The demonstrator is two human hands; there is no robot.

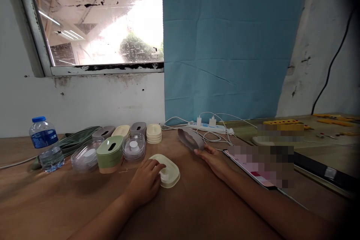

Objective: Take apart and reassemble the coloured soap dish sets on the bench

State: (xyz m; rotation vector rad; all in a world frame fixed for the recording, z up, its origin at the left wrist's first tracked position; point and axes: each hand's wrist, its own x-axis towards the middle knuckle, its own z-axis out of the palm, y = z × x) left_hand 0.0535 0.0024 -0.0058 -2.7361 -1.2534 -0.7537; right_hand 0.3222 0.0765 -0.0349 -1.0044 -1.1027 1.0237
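Bare forearms (267, 200), cream lid (172, 168) under left hand (144, 180), grey band (194, 137) beyond right hand (215, 160), both in grasp.

We see smooth plastic on the cream piece (172, 171) and grey band (193, 138), glossy clear plastic on the bottle (46, 142).

You're in what looks like a modest workshop: your long brown bench (70, 206) runs beneath a scuffed, stained white wall (112, 101), a worn metal-framed window with marked glass (98, 15) shows you bright tube lights (49, 18), a creased blue sheet (225, 45) covers the wall, and a white plastic power strip (216, 128) trails white cables.
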